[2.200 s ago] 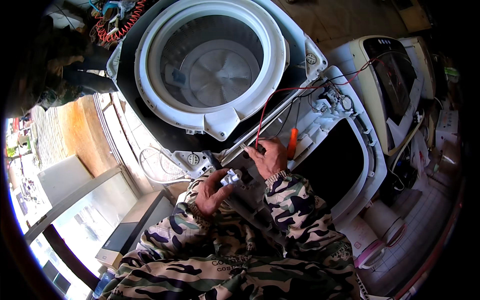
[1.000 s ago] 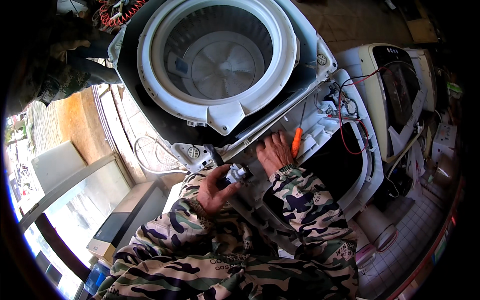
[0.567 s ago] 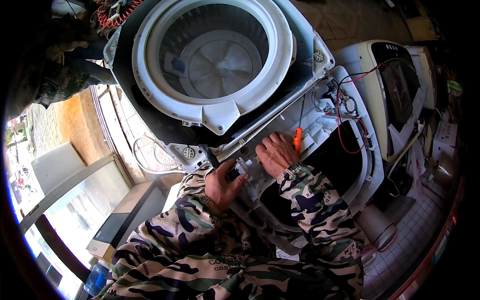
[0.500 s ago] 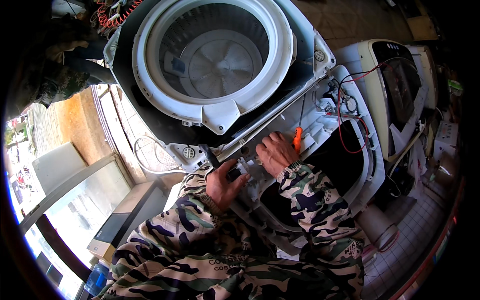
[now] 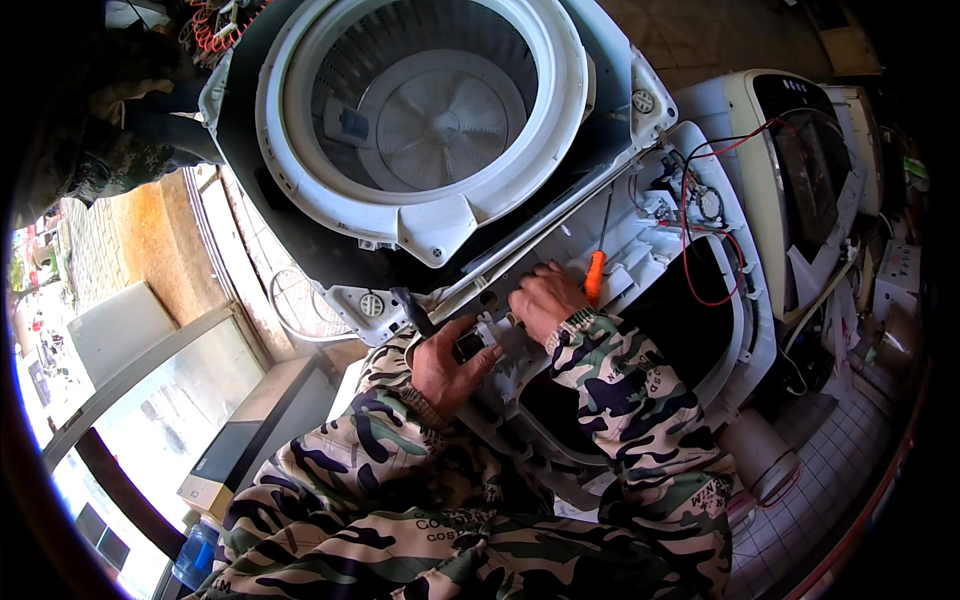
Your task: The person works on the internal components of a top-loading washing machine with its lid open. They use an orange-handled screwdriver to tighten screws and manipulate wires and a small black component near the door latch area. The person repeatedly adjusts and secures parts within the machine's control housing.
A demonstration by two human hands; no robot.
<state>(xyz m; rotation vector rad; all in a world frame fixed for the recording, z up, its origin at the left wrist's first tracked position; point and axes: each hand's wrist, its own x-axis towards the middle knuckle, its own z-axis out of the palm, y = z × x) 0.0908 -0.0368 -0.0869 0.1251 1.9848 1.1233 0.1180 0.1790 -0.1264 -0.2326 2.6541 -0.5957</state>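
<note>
Fingers (image 5: 492,352) of the left hand (image 5: 445,368) curl loosely around a small dark part (image 5: 470,345), holding it against the underside of the white top panel (image 5: 640,230); those of the right hand (image 5: 545,298) are folded shut on the orange-handled screwdriver (image 5: 596,272), whose shaft points up and away toward the panel's wiring. Largest in view is the washing machine (image 5: 430,120), its round tub open, with the lifted panel hanging off its right edge. Red and black wires (image 5: 700,240) loop across the panel's inner face, well apart from both hands. The step in hand looks like fitting or freeing that small part at the panel's near edge. I judge the next move calls for steadying the part with the left hand while the screwdriver tip is brought down to it, since the tip now points elsewhere.
</note>
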